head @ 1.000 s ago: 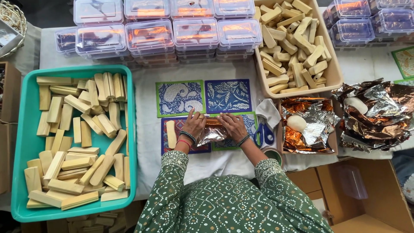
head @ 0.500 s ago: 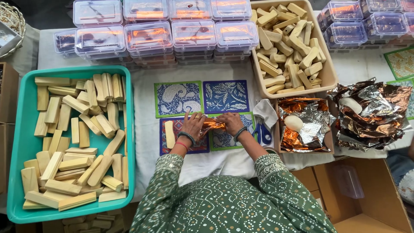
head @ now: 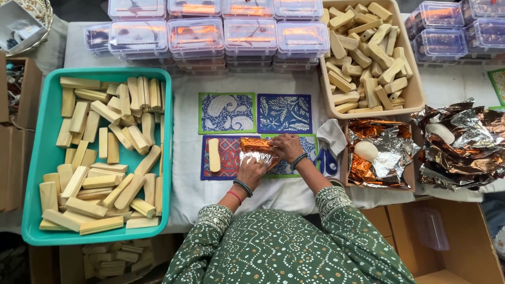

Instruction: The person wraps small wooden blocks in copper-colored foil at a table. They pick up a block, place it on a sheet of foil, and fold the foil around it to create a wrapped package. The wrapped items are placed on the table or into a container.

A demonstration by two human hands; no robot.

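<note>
My left hand (head: 251, 172) and my right hand (head: 286, 148) both press on a small copper and silver foil packet (head: 257, 151) lying on patterned cloth mats (head: 227, 112) in front of me. The left hand grips the packet's near edge, the right hand holds its right side. What is inside the foil is hidden. A single pale wooden piece (head: 214, 155) lies on the red mat just left of the packet. Both wrists wear bangles, and the sleeves are green with white print.
A teal tray (head: 37, 158) of pale wooden blocks lies at left. A beige bin (head: 415, 94) of curved wooden pieces stands at back right. Clear lidded boxes (head: 197, 37) are stacked along the back. Crumpled foil sheets (head: 457, 147) and blue-handled scissors (head: 327, 158) lie at right.
The hands stay on the foil packet; the left hand has slid to its near edge and the right hand has shifted over its right side. The view has drifted slightly.
</note>
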